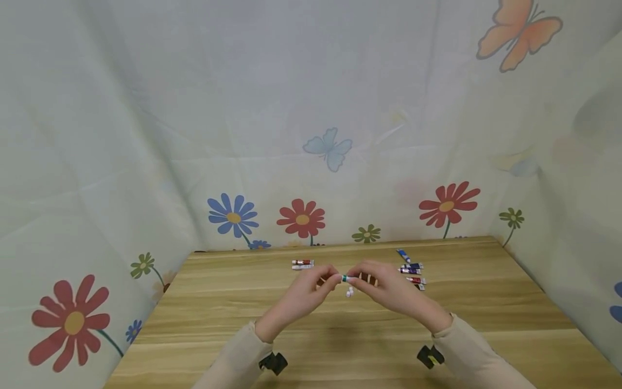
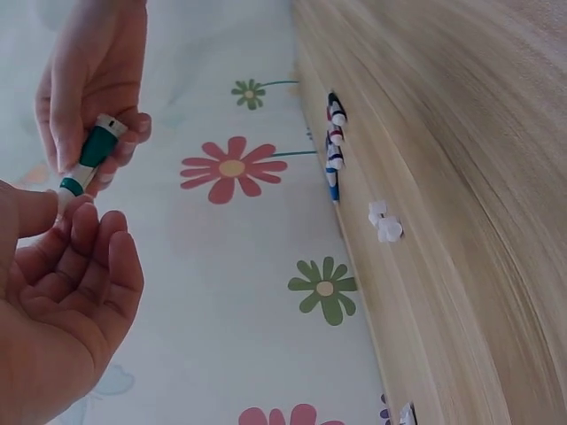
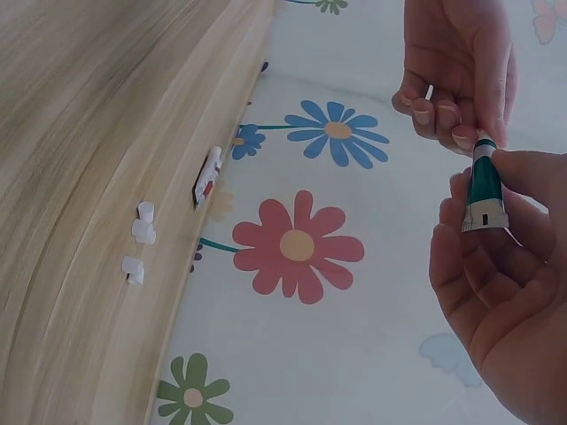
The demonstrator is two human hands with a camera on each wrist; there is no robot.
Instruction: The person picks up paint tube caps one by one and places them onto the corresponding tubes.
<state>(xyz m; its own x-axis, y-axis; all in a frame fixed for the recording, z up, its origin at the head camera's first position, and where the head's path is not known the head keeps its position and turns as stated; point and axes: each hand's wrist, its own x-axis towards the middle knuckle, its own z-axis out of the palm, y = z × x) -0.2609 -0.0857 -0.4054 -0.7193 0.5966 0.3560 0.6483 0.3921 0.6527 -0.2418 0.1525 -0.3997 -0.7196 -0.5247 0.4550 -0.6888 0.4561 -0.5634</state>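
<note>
Both hands meet above the table around a small green and white paint tube [image 3: 485, 186]. My right hand [image 1: 384, 281] holds the tube's body between thumb and fingers, its flat crimped end showing in the right wrist view. With thumb and index finger, my left hand [image 1: 303, 289] pinches the white tip at the other end; its remaining fingers are loosely curled. Whether that tip is a cap or the bare nozzle is hidden by the fingertips. Below the hands, several small white caps [image 1: 349, 292] lie on the wooden table [image 1: 340, 346].
To the left of centre, two tubes [image 1: 303, 262] lie side by side, one marked red-brown. Several more tubes [image 1: 411, 269] in blue, purple and red lie at the right. A curtain [image 1: 272, 108] printed with flowers and butterflies hangs behind the table and along its sides.
</note>
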